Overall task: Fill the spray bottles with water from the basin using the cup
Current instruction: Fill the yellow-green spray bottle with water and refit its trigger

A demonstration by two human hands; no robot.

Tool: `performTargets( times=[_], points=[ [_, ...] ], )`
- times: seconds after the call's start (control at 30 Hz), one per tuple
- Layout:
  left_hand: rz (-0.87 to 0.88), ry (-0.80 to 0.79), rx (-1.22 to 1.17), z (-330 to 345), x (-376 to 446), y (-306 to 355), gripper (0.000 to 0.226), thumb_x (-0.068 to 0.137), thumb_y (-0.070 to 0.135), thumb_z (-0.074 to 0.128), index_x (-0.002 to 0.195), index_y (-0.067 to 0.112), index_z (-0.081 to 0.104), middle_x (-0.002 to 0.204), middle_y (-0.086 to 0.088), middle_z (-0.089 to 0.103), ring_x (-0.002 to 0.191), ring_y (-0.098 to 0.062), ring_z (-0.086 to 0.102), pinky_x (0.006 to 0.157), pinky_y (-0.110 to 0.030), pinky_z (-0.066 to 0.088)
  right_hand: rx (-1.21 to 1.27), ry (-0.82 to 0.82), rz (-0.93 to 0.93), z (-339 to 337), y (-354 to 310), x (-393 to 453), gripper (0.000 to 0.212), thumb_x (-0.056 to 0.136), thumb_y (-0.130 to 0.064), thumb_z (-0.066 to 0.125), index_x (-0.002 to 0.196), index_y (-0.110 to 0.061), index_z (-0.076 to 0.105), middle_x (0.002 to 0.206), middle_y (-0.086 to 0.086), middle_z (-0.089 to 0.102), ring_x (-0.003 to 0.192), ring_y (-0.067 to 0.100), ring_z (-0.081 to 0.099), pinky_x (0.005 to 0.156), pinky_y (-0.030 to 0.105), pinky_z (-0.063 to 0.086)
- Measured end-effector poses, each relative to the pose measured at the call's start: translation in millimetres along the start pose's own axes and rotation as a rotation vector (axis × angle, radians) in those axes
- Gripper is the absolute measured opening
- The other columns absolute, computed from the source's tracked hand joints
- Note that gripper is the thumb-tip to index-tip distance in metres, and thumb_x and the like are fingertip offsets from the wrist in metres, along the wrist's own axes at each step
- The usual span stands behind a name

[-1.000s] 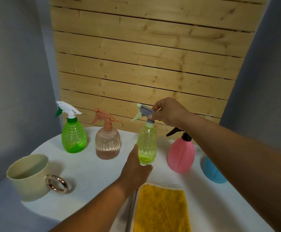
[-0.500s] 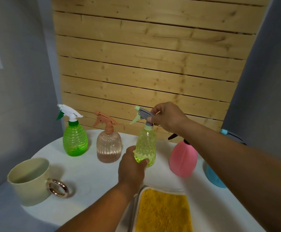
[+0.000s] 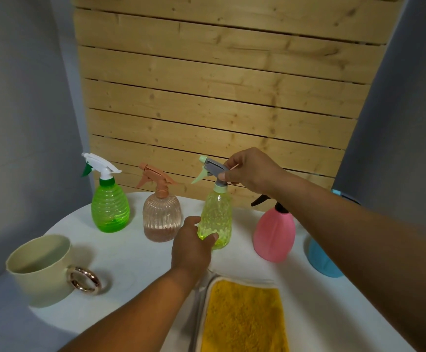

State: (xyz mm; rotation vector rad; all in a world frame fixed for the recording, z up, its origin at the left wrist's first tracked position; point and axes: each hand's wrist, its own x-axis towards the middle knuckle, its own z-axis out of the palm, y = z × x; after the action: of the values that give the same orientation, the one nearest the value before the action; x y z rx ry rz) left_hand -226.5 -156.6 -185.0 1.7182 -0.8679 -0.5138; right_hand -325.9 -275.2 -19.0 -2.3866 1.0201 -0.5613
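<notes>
A yellow-green spray bottle (image 3: 217, 214) stands upright at the middle of the white table (image 3: 135, 252). My left hand (image 3: 193, 246) wraps its lower body. My right hand (image 3: 251, 168) pinches its grey spray head (image 3: 213, 167) at the neck. To its left stand a peach bottle (image 3: 161, 217) holding some water and a bright green bottle (image 3: 109, 208). A pink bottle (image 3: 274, 232) and a blue bottle (image 3: 321, 260), partly hidden by my right arm, stand to the right. A cream cup (image 3: 40, 271) with a metal ring handle sits at the left front. No basin is in view.
A yellow cloth (image 3: 243, 318) with a white border lies at the table's near edge. A wooden slat wall (image 3: 219, 97) rises right behind the bottles, with grey walls on both sides.
My left hand has moved up from the table and closed around the yellow-green bottle's base. My right hand stays on the spray head. The view has shifted slightly.
</notes>
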Motion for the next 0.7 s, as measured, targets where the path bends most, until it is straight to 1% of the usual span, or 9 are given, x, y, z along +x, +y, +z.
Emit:
performTargets(
  times=[0.03,0.1,0.13,0.2,0.27,0.33,0.43,0.53,0.7],
  points=[
    [-0.005,-0.006,0.008,-0.7,0.3,-0.4,0.053,0.092,0.02,0.079,0.137,0.013,0.054,0.098,0.008,0.058,0.101,-0.022,0.064,0.086,-0.034,0.051,-0.046,-0.032,0.011,-6.3,-0.8,-2.2,0.042,0.082,-0.043,0.082,0.116,-0.018,0.074,0.108,0.003,0.074,0.099,0.026,0.068,0.08,0.038,0.054],
    [-0.015,-0.013,0.029,-2.3,0.3,-0.5,0.055,0.092,0.02,0.079,0.14,0.014,0.052,0.101,0.009,0.057,0.102,-0.021,0.061,0.085,-0.031,0.047,-0.231,-0.105,0.029,-25.4,-2.2,-8.1,0.071,0.081,-0.055,0.078,0.138,-0.018,0.061,0.132,0.0,0.065,0.121,0.02,0.06,0.1,0.036,0.048],
    [-0.014,-0.009,0.039,-3.1,0.5,-1.4,0.058,0.092,0.021,0.079,0.141,0.015,0.051,0.109,0.004,0.06,0.107,-0.022,0.061,0.087,-0.032,0.047,-0.353,-0.147,0.04,-37.2,-2.8,-11.5,0.078,0.081,-0.058,0.076,0.144,-0.017,0.055,0.141,0.0,0.06,0.129,0.021,0.055,0.108,0.039,0.045],
    [-0.009,0.017,0.035,-3.6,0.6,-2.2,0.064,0.091,0.02,0.08,0.146,0.017,0.047,0.129,-0.006,0.06,0.119,-0.026,0.059,0.095,-0.038,0.05,-0.555,-0.248,0.1,-60.9,-2.9,-19.9,0.083,0.081,-0.061,0.074,0.148,-0.018,0.051,0.148,-0.001,0.053,0.135,0.023,0.049,0.113,0.042,0.04],
    [0.013,0.059,0.009,-3.5,-0.4,-1.6,0.066,0.091,0.017,0.079,0.148,0.019,0.046,0.137,-0.008,0.057,0.125,-0.027,0.057,0.1,-0.042,0.05,-0.694,-0.341,0.168,-74.4,-0.6,-27.2,0.077,0.082,-0.058,0.075,0.146,-0.021,0.054,0.143,-0.001,0.057,0.132,0.024,0.051,0.108,0.04,0.042],
    [0.044,0.1,-0.053,-3.0,-3.5,2.5,0.063,0.093,0.013,0.076,0.147,0.02,0.045,0.139,-0.007,0.055,0.128,-0.026,0.057,0.098,-0.04,0.05,-0.811,-0.387,0.189,-73.6,7.1,-32.2,0.058,0.084,-0.051,0.076,0.133,-0.021,0.065,0.125,0.001,0.066,0.116,0.024,0.061,0.093,0.036,0.048],
    [0.091,0.119,-0.144,-5.1,-10.0,12.7,0.057,0.096,0.009,0.071,0.146,0.022,0.046,0.138,-0.004,0.052,0.128,-0.02,0.054,0.095,-0.034,0.047,-0.854,-0.328,0.186,-61.7,25.4,-33.7,0.037,0.086,-0.04,0.077,0.118,-0.024,0.07,0.103,-0.002,0.069,0.098,0.022,0.063,0.085,0.038,0.046],
    [0.131,0.094,-0.151,-12.4,-16.3,21.8,0.055,0.097,0.008,0.07,0.144,0.023,0.047,0.134,-0.002,0.053,0.124,-0.018,0.054,0.098,-0.035,0.048,-0.856,-0.294,0.177,-63.0,23.7,-42.3,0.03,0.088,-0.037,0.074,0.116,-0.026,0.069,0.1,-0.004,0.068,0.098,0.022,0.061,0.09,0.04,0.043],
    [0.149,0.042,-0.113,-24.5,-28.2,36.5,0.058,0.095,0.002,0.071,0.144,0.022,0.048,0.131,-0.002,0.054,0.12,-0.019,0.055,0.102,-0.04,0.051,-0.812,-0.31,0.127,-84.0,-18.2,-61.8,0.033,0.089,-0.029,0.074,0.121,-0.02,0.068,0.102,0.001,0.069,0.092,0.021,0.061,0.07,0.029,0.044]
  ],
)
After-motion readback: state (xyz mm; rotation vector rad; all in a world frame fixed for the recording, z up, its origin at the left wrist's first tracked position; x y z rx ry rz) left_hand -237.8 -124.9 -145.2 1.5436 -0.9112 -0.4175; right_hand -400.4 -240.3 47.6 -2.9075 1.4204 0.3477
